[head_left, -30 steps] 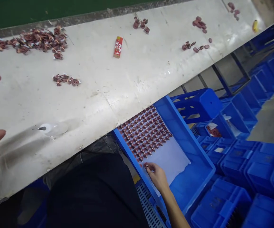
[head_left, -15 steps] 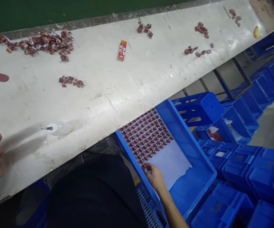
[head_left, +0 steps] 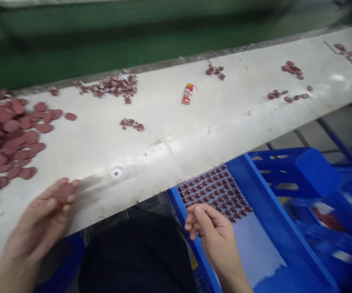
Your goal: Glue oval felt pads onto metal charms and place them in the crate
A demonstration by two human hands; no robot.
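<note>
Here, my left hand (head_left: 41, 221) pinches one flat, reddish-brown oval disc (head_left: 64, 192) between thumb and fingers, over a long white table (head_left: 163, 122). A loose heap of similar flat, reddish-brown pieces (head_left: 14, 140) lies on the table, near that hand and beyond it. My right hand (head_left: 215, 236) hovers by the left side of a blue plastic crate (head_left: 270, 203), fingers curled towards the thumb; I cannot tell whether they hold anything. Inside, small dark-red pieces (head_left: 217, 191) sit in neat rows on a white sheet (head_left: 252, 244).

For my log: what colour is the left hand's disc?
Dull reddish brown; the disc shows in the head view.
</note>
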